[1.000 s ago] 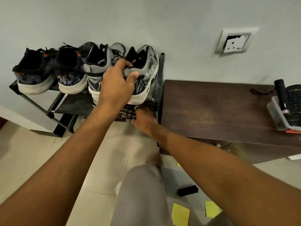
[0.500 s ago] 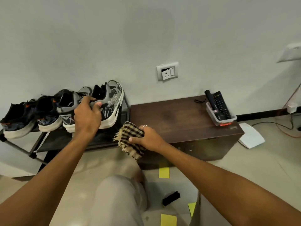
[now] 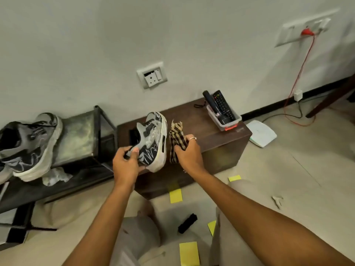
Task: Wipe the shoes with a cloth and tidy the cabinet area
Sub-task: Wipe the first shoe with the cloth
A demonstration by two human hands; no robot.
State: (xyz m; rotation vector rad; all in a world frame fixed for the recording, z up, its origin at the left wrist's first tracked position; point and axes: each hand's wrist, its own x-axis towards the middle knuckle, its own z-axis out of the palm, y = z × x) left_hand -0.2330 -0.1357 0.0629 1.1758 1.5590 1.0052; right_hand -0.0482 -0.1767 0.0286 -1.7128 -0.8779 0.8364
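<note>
My left hand (image 3: 125, 162) grips a grey and black sneaker (image 3: 152, 139) by its heel, holding it sole-right over the dark wooden cabinet (image 3: 217, 135). My right hand (image 3: 189, 152) holds a bunched checked cloth (image 3: 176, 141) just to the right of the shoe's white sole. The matching sneaker (image 3: 32, 144) lies on the black metal shoe rack (image 3: 82, 135) at the left.
A clear tub (image 3: 223, 120) with a remote and a torch stands on the cabinet's far right end. A crumpled grey rag (image 3: 55, 175) lies on the rack. Yellow sticky notes (image 3: 175, 195) and a black object (image 3: 187, 223) lie on the floor; a white router (image 3: 262, 133) sits by the wall.
My left hand lifted the sneaker off the rack and brought it right, over the cabinet. My right hand rose with the cloth to the shoe's side. The view swung right.
</note>
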